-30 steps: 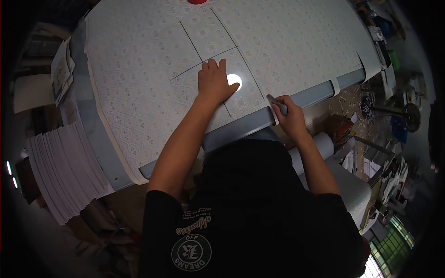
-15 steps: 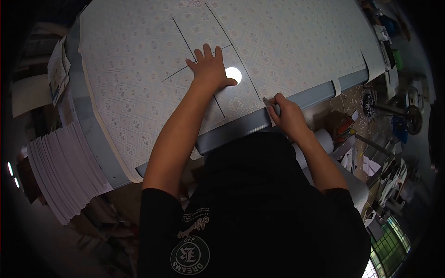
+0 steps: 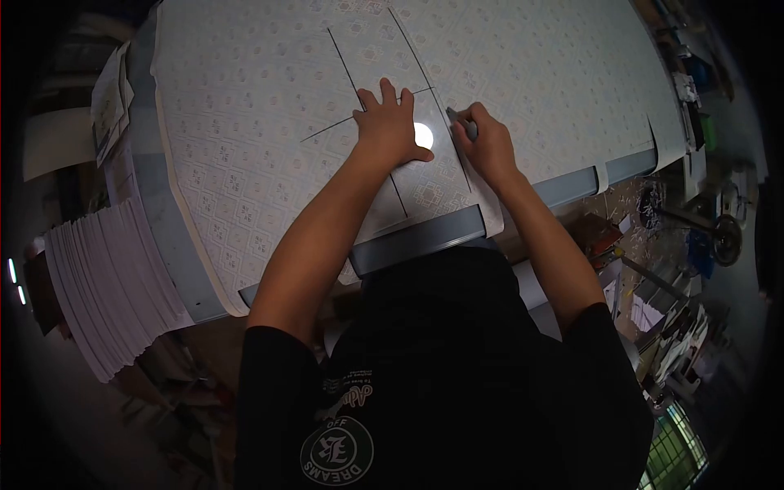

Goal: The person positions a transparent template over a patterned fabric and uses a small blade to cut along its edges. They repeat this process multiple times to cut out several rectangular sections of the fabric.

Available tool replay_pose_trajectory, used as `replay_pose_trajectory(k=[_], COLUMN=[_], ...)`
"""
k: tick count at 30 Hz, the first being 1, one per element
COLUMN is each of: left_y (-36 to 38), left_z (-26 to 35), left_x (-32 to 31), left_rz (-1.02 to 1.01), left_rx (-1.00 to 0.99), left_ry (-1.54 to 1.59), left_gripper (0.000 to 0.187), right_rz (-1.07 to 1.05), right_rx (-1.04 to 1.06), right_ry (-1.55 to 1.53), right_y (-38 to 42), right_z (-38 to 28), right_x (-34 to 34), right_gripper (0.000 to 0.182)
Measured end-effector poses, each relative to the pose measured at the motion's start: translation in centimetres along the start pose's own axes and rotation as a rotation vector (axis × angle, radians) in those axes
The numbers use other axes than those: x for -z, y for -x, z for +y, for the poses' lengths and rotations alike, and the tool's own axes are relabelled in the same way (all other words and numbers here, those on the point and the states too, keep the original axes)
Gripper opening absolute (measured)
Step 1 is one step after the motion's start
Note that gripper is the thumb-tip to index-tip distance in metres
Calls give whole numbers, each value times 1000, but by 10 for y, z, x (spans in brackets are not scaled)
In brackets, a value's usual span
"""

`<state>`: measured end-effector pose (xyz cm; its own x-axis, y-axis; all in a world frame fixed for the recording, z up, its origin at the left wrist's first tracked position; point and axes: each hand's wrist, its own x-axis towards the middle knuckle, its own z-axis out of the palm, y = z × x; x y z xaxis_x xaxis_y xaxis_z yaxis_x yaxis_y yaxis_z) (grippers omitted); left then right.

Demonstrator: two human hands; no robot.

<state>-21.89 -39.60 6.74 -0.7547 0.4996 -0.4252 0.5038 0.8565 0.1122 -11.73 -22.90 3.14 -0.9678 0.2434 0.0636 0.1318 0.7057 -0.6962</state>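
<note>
My left hand (image 3: 385, 131) lies flat with fingers spread, pressing on a glossy clear sheet (image 3: 418, 175) that reflects a bright round light. Dark crossing lines show on the sheet, and one long dark line runs along its right side. Beneath it spreads pale patterned fabric (image 3: 237, 155). My right hand (image 3: 490, 143) is closed around a small grey utility knife (image 3: 469, 129), its tip pointing up and left. That tip is close to the long dark line, right of my left hand.
A grey metal edge (image 3: 416, 243) borders the near side of the table, with a fabric strip hanging over it. At the left stands a thick stack of pale sheets (image 3: 114, 286). Loose papers (image 3: 114, 106) lie beyond it. Cluttered tools and scraps fill the right side.
My right hand has moved with the knife from the near table edge up along the long dark line. My left hand stays spread on the sheet; the whole view has shifted slightly.
</note>
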Motion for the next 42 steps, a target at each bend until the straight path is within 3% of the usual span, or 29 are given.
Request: replay_pose_trajectory(k=[6, 13, 21, 31, 37, 39, 42], left_y=[-64, -92, -93, -90, -87, -86, -84], left_z=[-64, -84, -76, -71, -69, -68, -72], left_x=[28, 36, 37, 46, 46, 46, 45], left_rz=[84, 101, 61, -16, -46, -24, -35], left_rx=[27, 123, 177, 266, 315, 342, 352], left_ry=[165, 96, 84, 120, 89, 74, 206], left_gripper=[94, 107, 115, 118, 120, 120, 120], right_rz=[-83, -16, 69, 124, -237, -485, -637], right_rx=[-54, 38, 153, 132, 195, 362, 509], right_ry=[76, 73, 36, -35, -27, 21, -44], right_y=[-26, -59, -226, -234, -278, -302, -335], right_z=[-12, -5, -15, -16, 8, 4, 7], right_x=[6, -9, -51, -58, -15, 2, 3], right_gripper=[20, 19, 21, 19, 19, 13, 12])
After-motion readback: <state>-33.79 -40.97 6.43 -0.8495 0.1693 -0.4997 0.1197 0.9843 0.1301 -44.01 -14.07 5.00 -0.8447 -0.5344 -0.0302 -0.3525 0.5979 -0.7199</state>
